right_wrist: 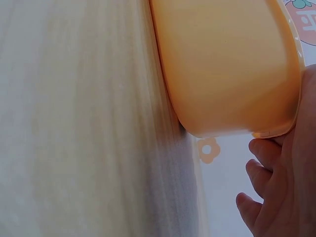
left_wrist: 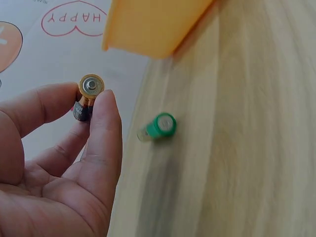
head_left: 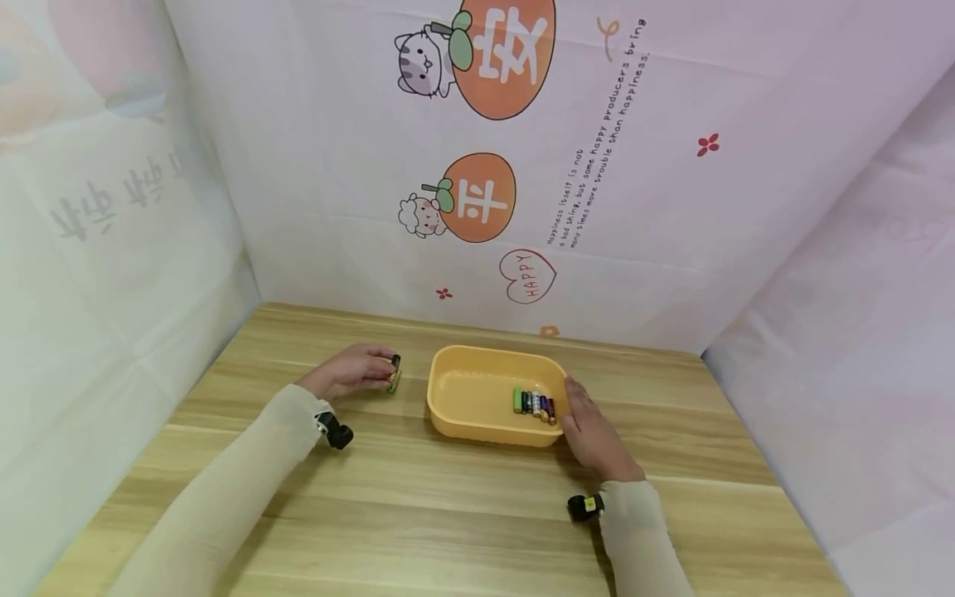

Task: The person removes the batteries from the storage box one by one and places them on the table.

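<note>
A white sheet (head_left: 634, 298) hangs behind the wooden surface (head_left: 462, 518). Its pictures show a cat (head_left: 421, 66), a red heart (head_left: 528, 276) and a red flower (head_left: 708, 145).

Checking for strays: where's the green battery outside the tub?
The green battery is on the wooden table, left of the yellow tub in the head view, right beside the left hand, which pinches a gold-and-black battery.

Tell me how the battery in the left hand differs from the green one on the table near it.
The held battery is black and gold; the green battery shows green and a paler part. The left hand pinches the held battery, while the green battery rests untouched on the table. Both are small cylinders.
</note>
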A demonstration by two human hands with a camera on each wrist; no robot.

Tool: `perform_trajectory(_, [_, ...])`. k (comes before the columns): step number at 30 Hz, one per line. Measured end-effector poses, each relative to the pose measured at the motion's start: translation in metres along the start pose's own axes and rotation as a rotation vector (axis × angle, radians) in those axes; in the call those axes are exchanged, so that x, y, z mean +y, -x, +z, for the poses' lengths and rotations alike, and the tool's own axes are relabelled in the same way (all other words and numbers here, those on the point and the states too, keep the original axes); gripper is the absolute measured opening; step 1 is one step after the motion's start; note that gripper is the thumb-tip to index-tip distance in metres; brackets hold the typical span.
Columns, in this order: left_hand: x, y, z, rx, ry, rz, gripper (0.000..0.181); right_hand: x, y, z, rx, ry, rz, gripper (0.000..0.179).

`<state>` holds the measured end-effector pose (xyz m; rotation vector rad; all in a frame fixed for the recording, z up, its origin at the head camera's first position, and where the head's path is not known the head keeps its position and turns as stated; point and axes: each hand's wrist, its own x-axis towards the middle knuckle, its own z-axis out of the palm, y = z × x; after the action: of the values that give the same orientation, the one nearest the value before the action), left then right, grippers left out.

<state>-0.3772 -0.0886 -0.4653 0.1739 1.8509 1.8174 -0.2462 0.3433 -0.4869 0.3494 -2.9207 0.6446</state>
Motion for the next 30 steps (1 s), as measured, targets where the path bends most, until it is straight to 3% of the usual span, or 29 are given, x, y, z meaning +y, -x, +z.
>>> perform_trajectory(8, [-0.006, 0.003, -0.012, 0.018, -0.005, 0.001, 0.048, -0.002, 0.000, 0.000, -0.001, 0.007, -0.001, 0.059])
perform_trajectory(23, [-0.012, -0.004, -0.014, 0.103, -0.108, -0.007, 0.047, -0.001, -0.002, 0.001, 0.002, -0.007, -0.004, 0.059])
perform_trajectory(30, [-0.016, -0.008, -0.013, 0.111, -0.162, 0.008, 0.047, -0.002, -0.001, 0.001, 0.001, -0.014, -0.003, 0.059])
